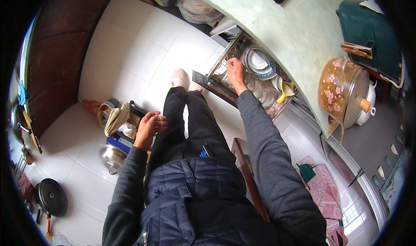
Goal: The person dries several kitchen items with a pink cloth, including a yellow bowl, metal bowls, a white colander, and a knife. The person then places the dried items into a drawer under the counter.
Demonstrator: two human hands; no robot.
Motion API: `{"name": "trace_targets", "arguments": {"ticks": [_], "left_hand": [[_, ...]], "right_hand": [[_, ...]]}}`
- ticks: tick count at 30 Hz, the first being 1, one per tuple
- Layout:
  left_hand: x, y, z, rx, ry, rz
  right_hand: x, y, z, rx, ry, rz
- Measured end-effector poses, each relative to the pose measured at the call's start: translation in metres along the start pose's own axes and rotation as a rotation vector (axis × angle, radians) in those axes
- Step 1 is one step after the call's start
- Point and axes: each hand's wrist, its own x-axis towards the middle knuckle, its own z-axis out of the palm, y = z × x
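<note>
My right hand is over a pulled-out dish drawer, near its left front part. Its fingers are curled together, and I cannot tell whether they pinch something. Beside it are stacked plates with blue rims. White cups or bowls sit close to my wrist, partly covered by it. Farther right in the drawer are clear glass bowls and a yellow-handled scoop or ladle. My left hand hangs in the air beside my left leg, holding nothing, its fingers loosely bent and apart.
A pale countertop curves above the drawer, carrying a flowered glass pot and a dark green appliance. Left of my legs stand boxes with a cloth mitt and a steel lid. A black frying pan hangs lower left.
</note>
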Motion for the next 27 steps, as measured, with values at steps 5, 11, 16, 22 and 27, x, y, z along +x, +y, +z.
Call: {"name": "trace_targets", "arguments": {"ticks": [5, 11, 16, 22, 27], "left_hand": [[-0.004, -0.003, 0.002, 0.019, 0.013, 0.004], [-0.014, 0.0, 0.004, 0.041, 0.034, 0.025], [-0.031, 0.002, 0.0, 0.029, 0.062, 0.056], [-0.05, -0.006, -0.018, 0.04, 0.142, 0.05], [-0.061, -0.017, -0.031, 0.069, 0.184, 0.021]], "right_hand": [[-0.013, -0.031, -0.002, 0.022, 0.016, -0.025], [-0.062, -0.08, -0.007, 0.126, -0.191, -0.258], [-0.116, -0.08, 0.0, 0.263, -0.322, -0.344], [-0.138, -0.042, 0.018, 0.503, -0.168, -0.032], [-0.113, -0.033, 0.013, 0.536, -0.044, 0.14]]}}
